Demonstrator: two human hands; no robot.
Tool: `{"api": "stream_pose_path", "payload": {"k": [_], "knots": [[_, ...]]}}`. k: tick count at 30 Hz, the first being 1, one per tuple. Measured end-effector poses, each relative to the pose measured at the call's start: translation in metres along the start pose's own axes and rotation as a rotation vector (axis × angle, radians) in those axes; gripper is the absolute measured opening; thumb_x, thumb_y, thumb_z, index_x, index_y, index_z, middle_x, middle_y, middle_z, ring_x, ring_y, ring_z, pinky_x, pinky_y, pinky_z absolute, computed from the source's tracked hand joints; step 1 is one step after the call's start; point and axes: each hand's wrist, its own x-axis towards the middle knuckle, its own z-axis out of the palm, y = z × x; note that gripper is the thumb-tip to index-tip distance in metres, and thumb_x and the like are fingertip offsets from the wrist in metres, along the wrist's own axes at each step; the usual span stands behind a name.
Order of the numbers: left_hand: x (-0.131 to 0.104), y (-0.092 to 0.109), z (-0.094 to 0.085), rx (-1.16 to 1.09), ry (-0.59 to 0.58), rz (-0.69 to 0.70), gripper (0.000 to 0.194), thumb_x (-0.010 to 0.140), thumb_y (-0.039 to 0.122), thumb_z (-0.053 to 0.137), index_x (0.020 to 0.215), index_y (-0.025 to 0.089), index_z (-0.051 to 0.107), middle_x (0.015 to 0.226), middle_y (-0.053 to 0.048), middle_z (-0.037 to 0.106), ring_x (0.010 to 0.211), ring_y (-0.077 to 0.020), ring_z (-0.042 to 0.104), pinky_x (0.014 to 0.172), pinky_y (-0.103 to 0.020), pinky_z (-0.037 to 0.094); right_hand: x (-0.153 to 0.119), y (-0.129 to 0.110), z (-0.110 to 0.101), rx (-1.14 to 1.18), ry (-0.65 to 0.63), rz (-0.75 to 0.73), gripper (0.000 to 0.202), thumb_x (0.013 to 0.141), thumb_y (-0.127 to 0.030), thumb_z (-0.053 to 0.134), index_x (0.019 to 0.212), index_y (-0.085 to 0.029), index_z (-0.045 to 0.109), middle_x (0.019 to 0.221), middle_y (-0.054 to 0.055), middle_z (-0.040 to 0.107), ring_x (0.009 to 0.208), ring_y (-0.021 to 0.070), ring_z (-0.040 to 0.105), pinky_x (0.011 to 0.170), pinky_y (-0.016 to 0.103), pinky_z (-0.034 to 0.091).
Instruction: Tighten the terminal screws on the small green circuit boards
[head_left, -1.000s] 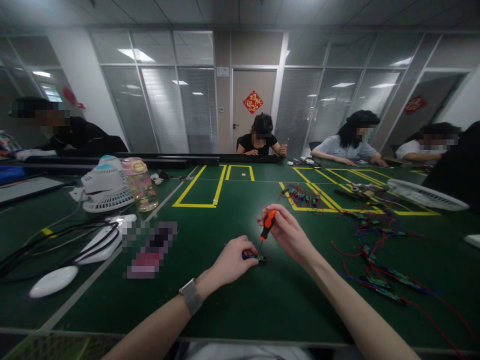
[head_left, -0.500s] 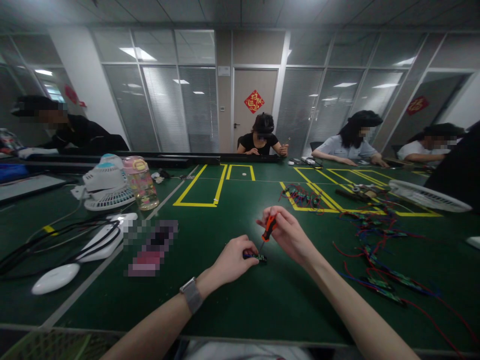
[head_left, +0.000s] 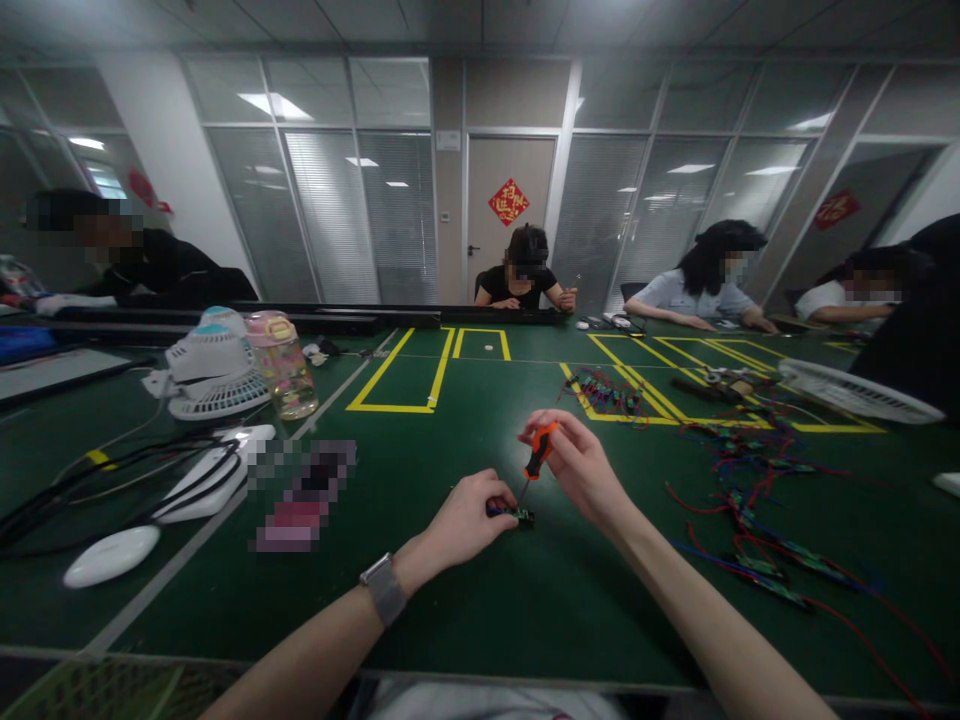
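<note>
My left hand (head_left: 478,510) is closed on a small green circuit board (head_left: 523,516), pinning it low over the green table (head_left: 465,620). Part of the board is hidden under the fingers. An orange-and-black screwdriver (head_left: 538,455) slants down to the board, its thin shaft meeting the board near my left fingertips. The handle sits in the pinched fingers of my right hand (head_left: 574,455). Whether the tip rests in a screw is too small to tell.
Boards with red and blue wires (head_left: 761,575) lie at right, with another bunch (head_left: 604,390) farther back. At left are a drink bottle (head_left: 281,365), a white fan (head_left: 214,370), a power strip (head_left: 210,480) and a white mouse (head_left: 112,556). Several people sit across the table.
My right hand and the screwdriver handle have shifted slightly, with the fingers turned a little around the handle. My left hand and the board stay put.
</note>
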Motion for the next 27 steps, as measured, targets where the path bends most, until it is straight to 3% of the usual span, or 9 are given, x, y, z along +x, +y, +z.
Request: {"api": "stream_pose_path", "payload": {"k": [4,8,15,23,27], "knots": [[0.0001,-0.0005,0.0003,0.008,0.003,-0.002,0.007,0.074,0.017,0.069,0.081,0.017,0.071,0.084,-0.001,0.058,0.074,-0.013,0.056,0.067,-0.023,0.042,0.0014,0.0016,-0.0025,-0.075,0.108,-0.044,0.016,0.068,-0.03,0.079,0.08,-0.025,0.071,0.087,0.0,0.059,0.076,0.0143,0.055,0.068,0.026,0.047],[0.0002,-0.0002,0.0002,0.016,-0.002,-0.002,0.007,0.074,0.017,0.07,0.081,0.017,0.071,0.083,0.0,0.058,0.074,-0.0129,0.056,0.066,-0.022,0.042,0.0016,0.0041,-0.0056,-0.074,0.165,-0.013,0.019,0.068,-0.028,0.078,0.085,-0.025,0.071,0.079,-0.001,0.062,0.069,0.0123,0.055,0.062,0.023,0.045],[0.0002,-0.0011,0.0003,0.015,0.009,0.014,0.006,0.074,0.017,0.07,0.08,0.017,0.07,0.082,0.0,0.058,0.074,-0.0128,0.056,0.065,-0.022,0.041,0.0009,-0.0003,-0.0028,0.031,0.034,0.041,0.023,0.078,-0.033,0.072,0.099,-0.027,0.069,0.086,0.001,0.068,0.079,0.015,0.062,0.072,0.028,0.05],[0.0007,-0.0024,0.0011,0.038,0.009,0.004,0.006,0.074,0.016,0.069,0.08,0.017,0.07,0.082,-0.001,0.058,0.074,-0.0132,0.056,0.065,-0.022,0.041,-0.0006,-0.003,-0.0005,0.1,-0.003,0.064,0.017,0.08,-0.037,0.068,0.092,-0.025,0.069,0.089,0.002,0.066,0.084,0.017,0.062,0.079,0.031,0.05],[0.0001,-0.0036,0.0018,0.024,0.005,0.006,0.007,0.074,0.017,0.069,0.081,0.018,0.07,0.084,-0.001,0.059,0.074,-0.0133,0.056,0.066,-0.023,0.042,0.0004,0.0001,-0.002,0.087,0.037,0.025,0.015,0.073,-0.035,0.075,0.083,-0.025,0.07,0.09,0.0,0.063,0.084,0.0151,0.059,0.086,0.033,0.049]]}}
